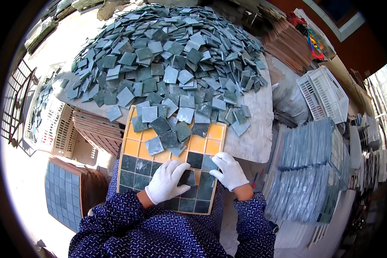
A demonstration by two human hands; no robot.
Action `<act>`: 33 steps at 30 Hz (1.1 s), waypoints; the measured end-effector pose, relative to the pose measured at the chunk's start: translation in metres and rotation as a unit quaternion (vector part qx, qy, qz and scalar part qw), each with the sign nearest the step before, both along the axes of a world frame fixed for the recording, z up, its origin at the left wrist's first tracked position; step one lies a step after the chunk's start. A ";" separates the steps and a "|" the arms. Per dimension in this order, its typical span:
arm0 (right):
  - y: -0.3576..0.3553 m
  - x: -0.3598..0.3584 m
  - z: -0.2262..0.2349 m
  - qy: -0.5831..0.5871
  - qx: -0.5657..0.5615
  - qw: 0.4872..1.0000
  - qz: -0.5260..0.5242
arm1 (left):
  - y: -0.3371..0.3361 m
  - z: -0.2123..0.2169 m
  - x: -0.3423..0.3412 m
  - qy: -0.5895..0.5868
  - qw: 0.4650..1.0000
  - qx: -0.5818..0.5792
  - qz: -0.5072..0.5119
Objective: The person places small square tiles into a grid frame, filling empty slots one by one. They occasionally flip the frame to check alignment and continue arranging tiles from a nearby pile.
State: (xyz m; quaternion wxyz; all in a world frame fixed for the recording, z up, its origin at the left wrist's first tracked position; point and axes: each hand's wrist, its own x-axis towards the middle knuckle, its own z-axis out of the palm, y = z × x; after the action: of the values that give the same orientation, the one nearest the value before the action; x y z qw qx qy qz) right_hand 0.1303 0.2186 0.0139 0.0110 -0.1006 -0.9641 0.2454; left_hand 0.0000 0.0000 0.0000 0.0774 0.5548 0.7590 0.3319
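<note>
A yellow-orange gridded tray [174, 155] rests across my lap, its nearer rows filled with dark green-grey square stone tiles [135, 165]. My left hand [165, 182], in a white glove, has thumb and forefinger at two sides of a dark tile [187, 177] that sits crooked in its cell; a strip of yellow shows beside it. At the tray's right edge my gloved right hand [230, 171] has its fingers apart, fingertips at a lighter grey tile [208, 163]. Several loose tiles [168, 138] lie overlapping over the tray's far cells.
A large heap of loose tiles [167, 56] covers the table [258, 129] beyond the tray. Stacked tile sheets [305, 167] stand at right, below a white plastic crate [322, 92]. On the left are another crate [58, 124] and a stack faced with tiles [64, 193].
</note>
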 end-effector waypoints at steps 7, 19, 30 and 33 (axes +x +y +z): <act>-0.062 0.004 0.027 -0.051 -0.362 0.923 -0.123 | 0.001 0.024 0.011 -0.089 0.995 0.049 0.006; -0.097 -0.014 0.029 0.024 -0.428 0.866 -0.257 | -0.038 0.024 -0.003 -0.235 0.967 0.062 -0.072; -0.068 -0.024 0.026 0.036 -0.370 0.895 -0.248 | -0.352 0.054 -0.363 0.198 0.816 0.051 0.541; -0.048 -0.044 0.003 0.097 -0.249 0.946 -0.185 | -0.356 0.040 -0.392 0.117 0.850 0.081 0.508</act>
State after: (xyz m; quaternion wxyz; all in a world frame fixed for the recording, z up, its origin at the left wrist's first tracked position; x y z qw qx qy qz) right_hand 0.0864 0.1703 0.0171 0.1239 -0.2522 -0.8310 0.4801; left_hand -0.3915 -0.3561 0.0403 -0.2368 0.1312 0.9087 0.3177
